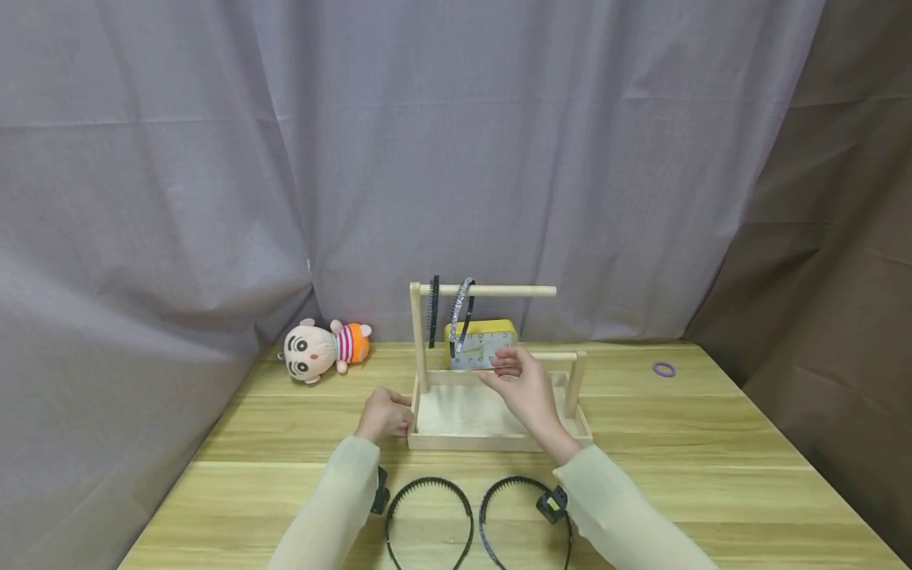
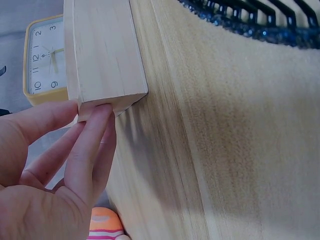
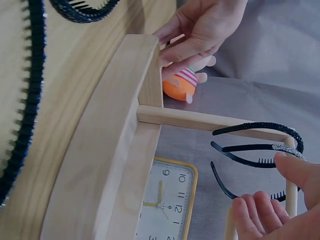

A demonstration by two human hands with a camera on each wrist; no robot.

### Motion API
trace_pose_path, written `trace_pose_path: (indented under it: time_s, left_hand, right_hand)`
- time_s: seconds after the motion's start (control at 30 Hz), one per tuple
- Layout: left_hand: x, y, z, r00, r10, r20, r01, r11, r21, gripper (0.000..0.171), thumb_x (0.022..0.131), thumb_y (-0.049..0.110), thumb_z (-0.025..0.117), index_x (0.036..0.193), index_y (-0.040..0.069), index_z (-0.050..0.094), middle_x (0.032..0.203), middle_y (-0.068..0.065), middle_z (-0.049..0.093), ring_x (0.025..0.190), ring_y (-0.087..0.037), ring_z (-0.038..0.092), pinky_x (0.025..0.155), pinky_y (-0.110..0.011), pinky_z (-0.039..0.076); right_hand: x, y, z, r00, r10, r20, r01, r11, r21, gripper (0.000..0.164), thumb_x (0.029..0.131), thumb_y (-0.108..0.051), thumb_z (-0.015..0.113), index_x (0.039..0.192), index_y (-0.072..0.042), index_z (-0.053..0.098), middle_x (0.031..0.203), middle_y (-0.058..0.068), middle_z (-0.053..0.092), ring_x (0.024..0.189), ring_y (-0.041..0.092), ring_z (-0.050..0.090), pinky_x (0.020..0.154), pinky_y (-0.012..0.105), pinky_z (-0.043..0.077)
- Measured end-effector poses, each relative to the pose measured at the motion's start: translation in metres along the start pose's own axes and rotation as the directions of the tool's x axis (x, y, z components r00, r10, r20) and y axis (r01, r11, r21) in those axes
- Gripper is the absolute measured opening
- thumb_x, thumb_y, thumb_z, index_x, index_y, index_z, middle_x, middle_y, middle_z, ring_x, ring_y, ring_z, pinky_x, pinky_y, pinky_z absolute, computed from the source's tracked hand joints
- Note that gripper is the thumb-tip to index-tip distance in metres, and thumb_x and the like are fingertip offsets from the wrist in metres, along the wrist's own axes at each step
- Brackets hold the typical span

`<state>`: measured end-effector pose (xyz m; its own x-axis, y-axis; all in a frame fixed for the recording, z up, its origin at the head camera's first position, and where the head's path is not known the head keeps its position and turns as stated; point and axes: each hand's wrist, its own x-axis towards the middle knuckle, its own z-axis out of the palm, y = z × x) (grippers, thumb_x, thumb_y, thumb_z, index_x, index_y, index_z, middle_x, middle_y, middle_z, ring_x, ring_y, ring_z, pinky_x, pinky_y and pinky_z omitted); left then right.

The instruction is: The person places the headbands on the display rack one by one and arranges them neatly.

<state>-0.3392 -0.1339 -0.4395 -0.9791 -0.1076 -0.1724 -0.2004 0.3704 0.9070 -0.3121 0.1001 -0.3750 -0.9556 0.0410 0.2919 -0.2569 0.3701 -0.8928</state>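
Apparently mid-hanging, the left hand (image 1: 383, 413) pinches the left end of the wooden rack (image 1: 470, 442) carrying two headbands (image 1: 434, 310); two loose headbands (image 1: 430, 480) lie toward the near edge of the surface (image 1: 698, 483); the right hand (image 1: 529, 388), grip apart, probably must fetch one.

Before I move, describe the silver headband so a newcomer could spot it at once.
On the table, find the wooden stand, then its upper bar. The silver headband hangs there, right of a dark headband in the head view. Its silver glitter sets it apart from that neighbour.
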Motion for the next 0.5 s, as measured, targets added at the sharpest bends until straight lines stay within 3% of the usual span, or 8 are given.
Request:
trace_pose_path:
  time_s: [0.5]
  left_hand:
    - [0.001,0.0,-0.002,1.0,-0.013,0.006,0.013,1.0,-0.004,0.038,0.072,-0.012,0.062,0.109,-0.011,0.068,0.085,-0.017,0.068,0.062,-0.018,0.063,0.058,-0.032,0.062]
  right_hand:
    - [-0.016,0.015,-0.01,0.999,0.034,0.023,-0.034,0.999,0.0,0.042,0.081,-0.009,0.077,0.118,-0.001,0.06,0.11,0.018,0.068,0.101,0.031,0.066,0.092,0.039,0.057]
